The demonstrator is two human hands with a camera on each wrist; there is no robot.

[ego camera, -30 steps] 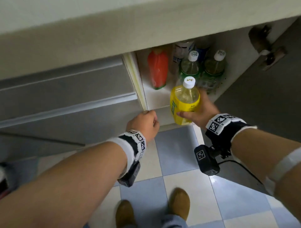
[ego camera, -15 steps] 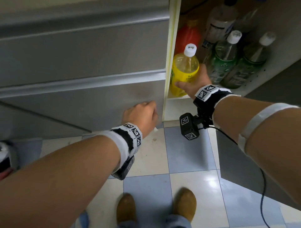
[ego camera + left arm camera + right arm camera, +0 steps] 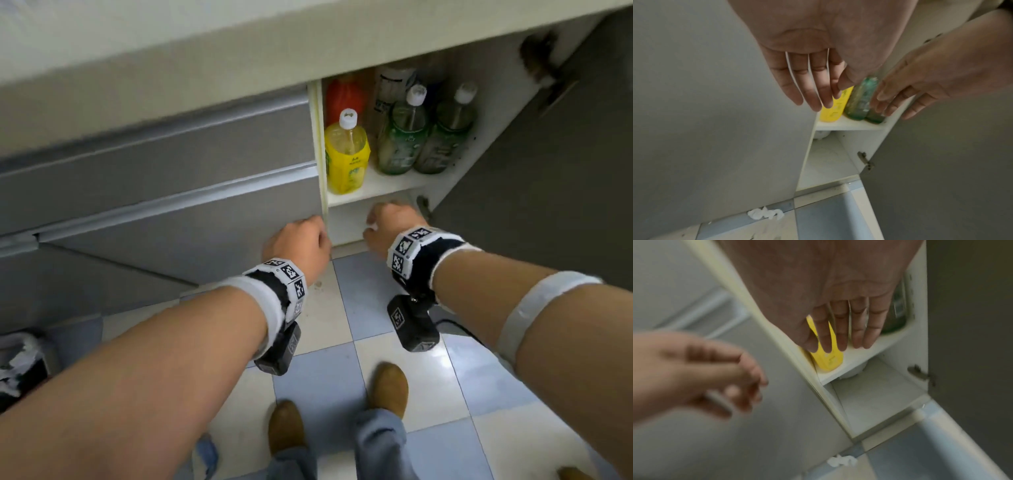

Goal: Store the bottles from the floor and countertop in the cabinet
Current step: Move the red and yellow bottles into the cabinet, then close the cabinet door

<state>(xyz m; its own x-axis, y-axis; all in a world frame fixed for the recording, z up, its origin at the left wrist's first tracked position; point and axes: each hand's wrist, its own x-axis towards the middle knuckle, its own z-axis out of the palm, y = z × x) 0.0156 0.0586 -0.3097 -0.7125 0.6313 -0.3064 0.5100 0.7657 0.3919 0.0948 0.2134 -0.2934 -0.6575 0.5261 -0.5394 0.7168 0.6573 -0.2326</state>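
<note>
The yellow bottle (image 3: 346, 157) with a white cap stands upright at the front left of the cabinet shelf (image 3: 380, 186), beside two green bottles (image 3: 400, 140). An orange bottle (image 3: 343, 97) and a clear one stand behind them. My right hand (image 3: 387, 222) hangs empty just below and in front of the shelf, fingers straight and relaxed (image 3: 840, 334). My left hand (image 3: 301, 241) is in front of the grey drawer front, left of the cabinet opening, fingers loose (image 3: 813, 91) and holding nothing. The yellow bottle (image 3: 835, 108) shows past the left fingertips.
The cabinet door (image 3: 548, 178) stands open to the right with hinges showing. A lower compartment (image 3: 828, 160) sits beneath the shelf. A crumpled white scrap (image 3: 765, 214) lies on the checkered floor (image 3: 363, 308) by the drawers. My brown shoes (image 3: 390, 383) are below.
My right hand has let go of the yellow bottle, which now stands on the shelf, and has drawn back and down. The left hand stays near the drawer front.
</note>
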